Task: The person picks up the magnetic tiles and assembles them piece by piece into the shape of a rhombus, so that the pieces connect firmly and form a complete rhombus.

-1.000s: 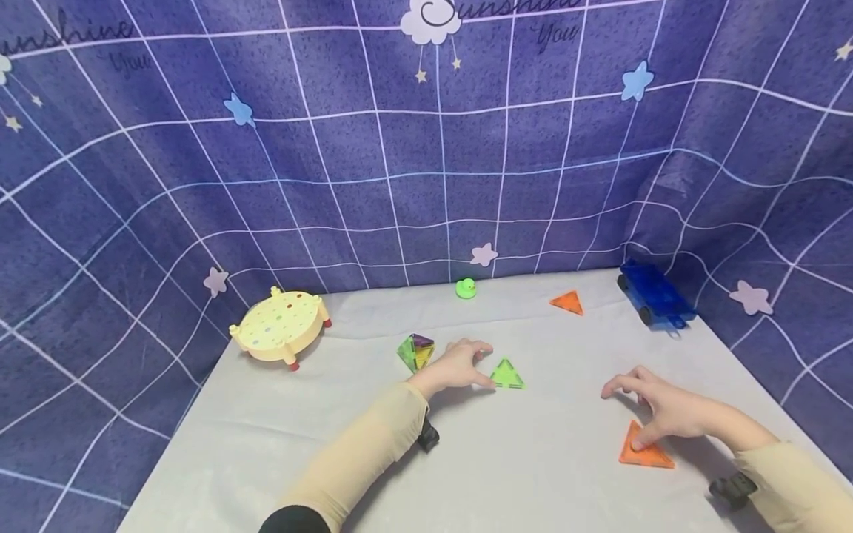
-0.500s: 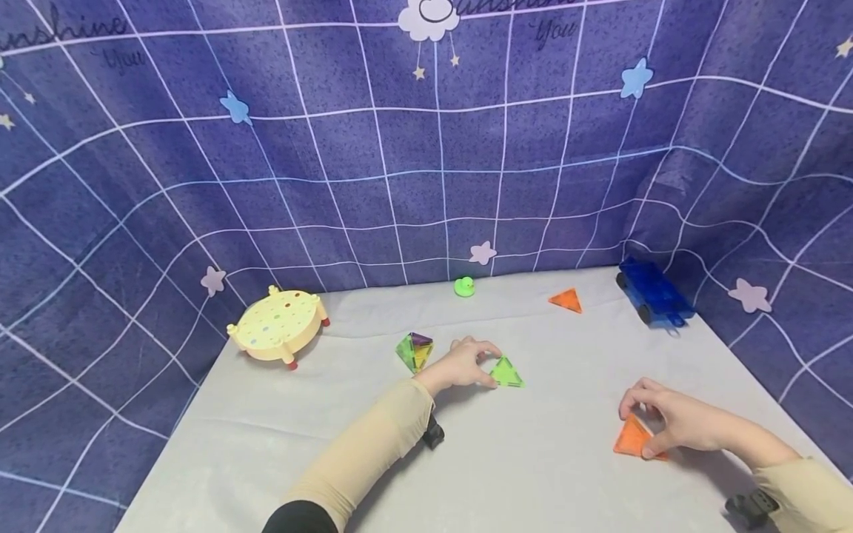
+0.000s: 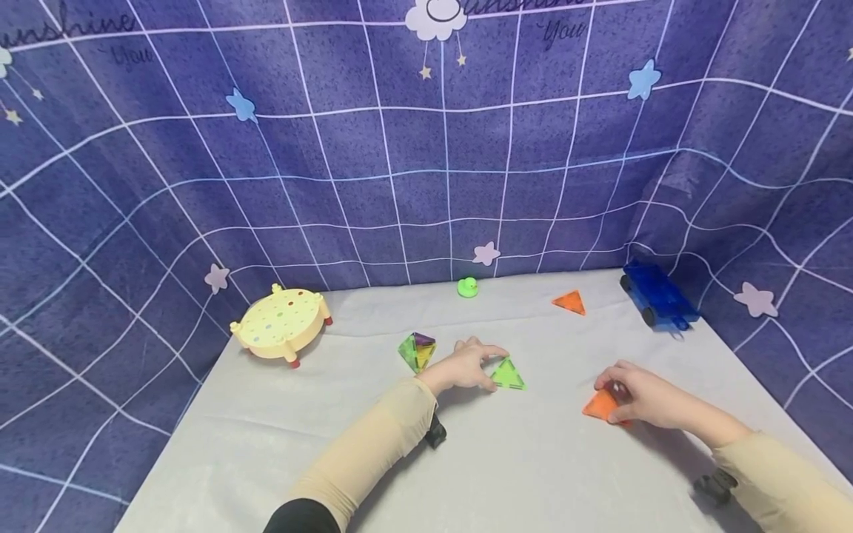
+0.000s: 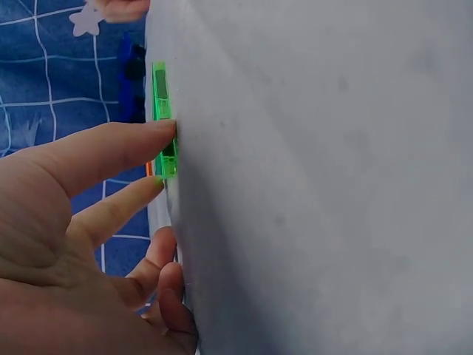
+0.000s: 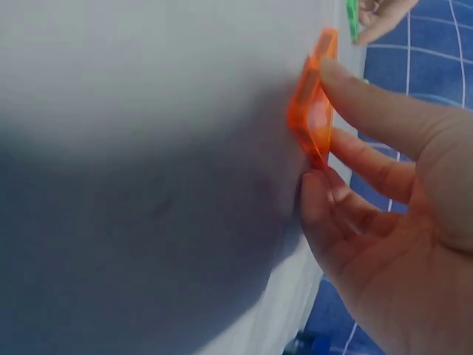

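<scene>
My left hand (image 3: 466,366) pinches the green tile (image 3: 509,375) below centre; my right hand (image 3: 645,396) grips an orange tile (image 3: 599,406), lower right. Positioning seems in hand; next calls for level steadiness.

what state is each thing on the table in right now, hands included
left hand: pinching the green triangle
green triangle: lying flat
right hand: pinching the near orange triangle
near orange triangle: held; whether lifted, unclear
far orange triangle: lying flat, untouched
multicoloured piece: sections together, not held
duck: upright
yellow round toy: dotted face up, red-tipped legs down
blue cart: wheels attached, untouched
</scene>
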`<state>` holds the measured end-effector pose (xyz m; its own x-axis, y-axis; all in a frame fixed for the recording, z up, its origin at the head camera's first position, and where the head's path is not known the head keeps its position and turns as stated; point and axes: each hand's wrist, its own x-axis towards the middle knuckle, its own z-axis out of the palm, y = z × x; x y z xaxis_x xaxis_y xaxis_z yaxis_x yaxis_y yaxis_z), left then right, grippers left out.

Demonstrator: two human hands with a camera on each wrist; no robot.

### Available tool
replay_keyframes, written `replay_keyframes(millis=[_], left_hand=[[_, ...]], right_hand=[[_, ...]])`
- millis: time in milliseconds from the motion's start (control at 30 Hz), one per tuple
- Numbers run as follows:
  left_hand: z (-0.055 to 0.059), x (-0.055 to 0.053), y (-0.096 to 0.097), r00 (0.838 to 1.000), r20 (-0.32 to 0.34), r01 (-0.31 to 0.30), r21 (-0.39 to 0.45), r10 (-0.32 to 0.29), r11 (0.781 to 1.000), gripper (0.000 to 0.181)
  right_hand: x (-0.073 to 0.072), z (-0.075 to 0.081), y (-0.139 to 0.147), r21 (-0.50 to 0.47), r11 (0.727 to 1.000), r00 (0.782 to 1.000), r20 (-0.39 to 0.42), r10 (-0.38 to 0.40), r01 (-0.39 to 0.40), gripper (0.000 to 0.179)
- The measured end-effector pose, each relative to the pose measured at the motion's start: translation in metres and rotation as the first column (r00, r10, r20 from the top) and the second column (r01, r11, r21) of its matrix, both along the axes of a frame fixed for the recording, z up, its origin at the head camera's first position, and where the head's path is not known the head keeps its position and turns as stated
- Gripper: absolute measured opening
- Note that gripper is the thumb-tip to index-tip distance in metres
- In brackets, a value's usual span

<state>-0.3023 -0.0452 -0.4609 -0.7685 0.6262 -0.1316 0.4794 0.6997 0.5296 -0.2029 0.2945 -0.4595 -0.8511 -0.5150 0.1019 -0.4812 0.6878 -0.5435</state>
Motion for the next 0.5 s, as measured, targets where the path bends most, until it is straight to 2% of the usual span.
replay_keyframes(millis=[200, 367, 500], left_hand=[[0.0, 0.001, 0.001, 1.0, -0.009, -0.014, 0.004, 0.014, 1.0, 0.069], [0.001, 0.001, 0.0, 1.0, -0.011, 0.008, -0.007, -0.008, 1.0, 0.071], [0.002, 0.001, 0.0, 1.0, -0.007, 0.014, -0.017, -0.014, 1.0, 0.071]], right_hand=[[-0.021, 0.001, -0.021, 0.024, 0.998, 0.998, -0.001, -0.061, 0.061, 0.043], [-0.04, 0.0, -0.041, 0.048, 0.995, 0.996, 0.011, -0.088, 0.087, 0.041], [-0.053, 0.001, -0.057, 0.031, 0.994, 0.994, 0.01, -0.106, 0.105, 0.04]])
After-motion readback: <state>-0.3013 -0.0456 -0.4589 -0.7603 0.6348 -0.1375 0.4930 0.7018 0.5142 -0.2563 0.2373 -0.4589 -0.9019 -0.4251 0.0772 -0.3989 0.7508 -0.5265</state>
